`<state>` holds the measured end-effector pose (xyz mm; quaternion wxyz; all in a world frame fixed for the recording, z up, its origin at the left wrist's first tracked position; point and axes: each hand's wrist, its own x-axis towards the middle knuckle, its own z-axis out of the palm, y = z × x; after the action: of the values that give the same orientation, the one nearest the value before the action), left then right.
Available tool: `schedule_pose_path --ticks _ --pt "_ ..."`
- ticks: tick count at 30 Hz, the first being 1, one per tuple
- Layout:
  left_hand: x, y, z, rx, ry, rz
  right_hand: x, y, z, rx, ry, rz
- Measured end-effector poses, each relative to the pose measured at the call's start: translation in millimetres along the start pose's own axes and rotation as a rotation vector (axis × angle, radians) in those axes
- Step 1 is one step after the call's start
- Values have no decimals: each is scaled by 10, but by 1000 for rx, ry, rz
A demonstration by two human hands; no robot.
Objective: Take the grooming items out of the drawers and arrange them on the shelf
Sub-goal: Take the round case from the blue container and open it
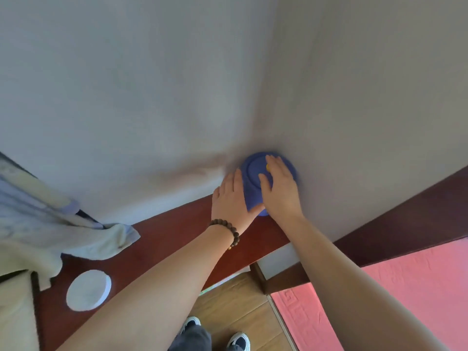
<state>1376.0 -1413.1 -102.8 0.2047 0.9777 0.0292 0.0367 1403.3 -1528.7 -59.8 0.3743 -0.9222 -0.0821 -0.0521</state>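
A round blue container (pixel 253 173), flat and lidded with a small yellow spot on top, stands at the far end of the dark red wooden shelf (pixel 162 239), pushed into the corner where the two pale walls meet. Both hands are on it. The left hand (pixel 231 201), with a bead bracelet (pixel 226 230) at the wrist, lies against the container's left side with fingers fairly straight, its thumb reaching under the near edge. The right hand (pixel 279 188) lies flat over the top and right side, fingers extended toward the wall. Neither is clenched; they press and steady the thing rather than wrap round it.

This looks like the placing step: the container is being set or nudged into its spot in the shelf's back corner. The next move probably calls for letting go without dragging it off its place, then going back to the drawers, which are not in view, for another item.

Nearer along the shelf, close to its front edge, lies a white round pad or lid (pixel 88 290), well apart from the container. At the shelf's left end a pale towel (pixel 50 239) is draped over something. Below the shelf are wood flooring, a pink mat (pixel 405 300) to the right, and the person's dark shoes (pixel 238 340).
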Motion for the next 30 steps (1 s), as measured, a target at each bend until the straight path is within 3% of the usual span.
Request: schedule_pose_path --ticks 4,13,18,23,30 --pt "-588 -383 -97 32 36 -105 -434 -169 301 109 -1 -96" --pt "-1997 -1496 -481 178 139 -487 -1280 -550 1214 95 -370 -125" --pt "-2497 -1942 -645 191 156 -630 -1577 -879 1538 56 -477 -186" --pt "-2837 -2391 -829 157 154 -677 -1855 -1241 1920 43 -503 -220" --pt "-3280 -3172 -1160 112 154 -575 -2204 -1750 2377 -15 -461 -168"
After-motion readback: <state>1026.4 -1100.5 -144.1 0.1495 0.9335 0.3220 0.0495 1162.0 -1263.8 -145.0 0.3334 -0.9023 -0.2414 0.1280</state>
